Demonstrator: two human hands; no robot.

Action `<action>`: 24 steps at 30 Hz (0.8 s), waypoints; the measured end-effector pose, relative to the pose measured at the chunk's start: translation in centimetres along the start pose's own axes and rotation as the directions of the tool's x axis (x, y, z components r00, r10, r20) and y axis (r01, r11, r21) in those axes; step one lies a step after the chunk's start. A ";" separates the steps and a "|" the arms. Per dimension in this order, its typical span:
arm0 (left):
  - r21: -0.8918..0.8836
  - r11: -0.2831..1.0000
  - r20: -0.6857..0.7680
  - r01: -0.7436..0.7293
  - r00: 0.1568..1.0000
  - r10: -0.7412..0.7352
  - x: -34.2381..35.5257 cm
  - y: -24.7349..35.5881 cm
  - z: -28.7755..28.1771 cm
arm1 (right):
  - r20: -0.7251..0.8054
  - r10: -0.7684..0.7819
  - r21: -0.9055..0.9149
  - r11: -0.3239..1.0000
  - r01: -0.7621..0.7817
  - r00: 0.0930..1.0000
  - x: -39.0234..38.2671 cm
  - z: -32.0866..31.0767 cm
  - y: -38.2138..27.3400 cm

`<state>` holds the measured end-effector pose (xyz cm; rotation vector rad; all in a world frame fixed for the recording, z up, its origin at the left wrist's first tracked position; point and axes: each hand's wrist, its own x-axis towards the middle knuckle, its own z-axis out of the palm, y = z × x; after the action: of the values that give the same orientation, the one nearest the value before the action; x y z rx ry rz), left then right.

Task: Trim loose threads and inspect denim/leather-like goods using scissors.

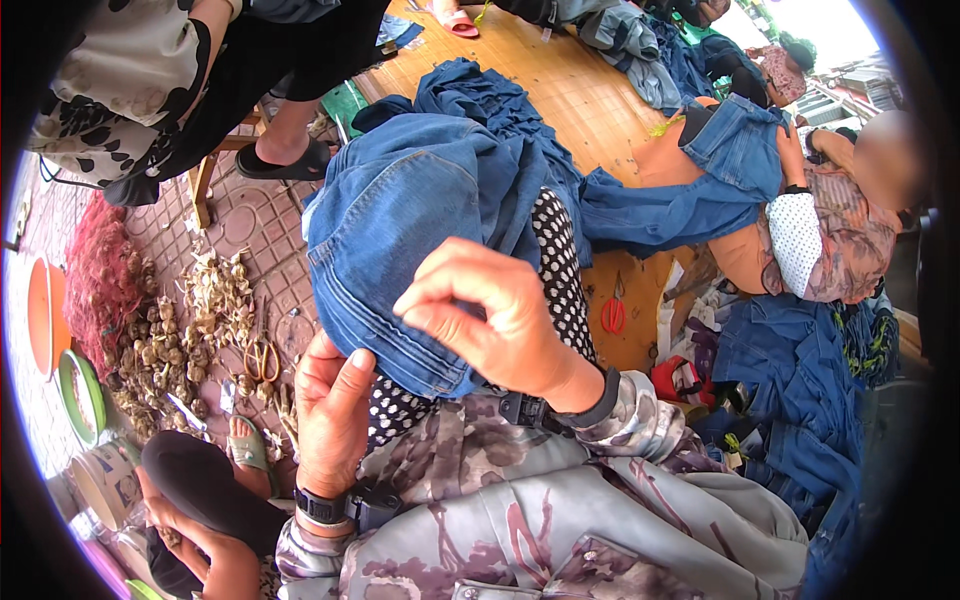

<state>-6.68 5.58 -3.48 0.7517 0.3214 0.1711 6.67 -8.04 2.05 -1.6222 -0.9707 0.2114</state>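
A blue denim garment (405, 215) is spread over my lap, on top of black-and-white dotted cloth (560, 265). Its stitched, folded edge lies towards me. My left hand (335, 405) grips this edge at its left end, the thumb on top and the fingers mostly hidden beneath. Over the right part of the garment, my right hand (490, 320) is raised with thumb and forefinger pressed together. Whatever is between those fingertips, if anything, is too small to make out.
Garlic bulbs (165, 345) and red netting (105, 285) lie on the paving at left. Scissors (262, 358) rest beside them; red-handled scissors (613, 315) lie on the wooden board (600, 130). Another person (835, 235) handles denim at right, near a jeans pile (790, 390).
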 end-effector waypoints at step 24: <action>0.920 -0.002 0.346 -0.392 0.810 0.473 0.7 0.9 0.3 | -0.096 0.065 0.111 0.992 -0.054 0.993 -1.7 1.4 1.9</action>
<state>-5.93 6.24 -2.84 2.2602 0.2050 0.6401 5.68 -8.12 -0.69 -1.5491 -0.8222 0.2184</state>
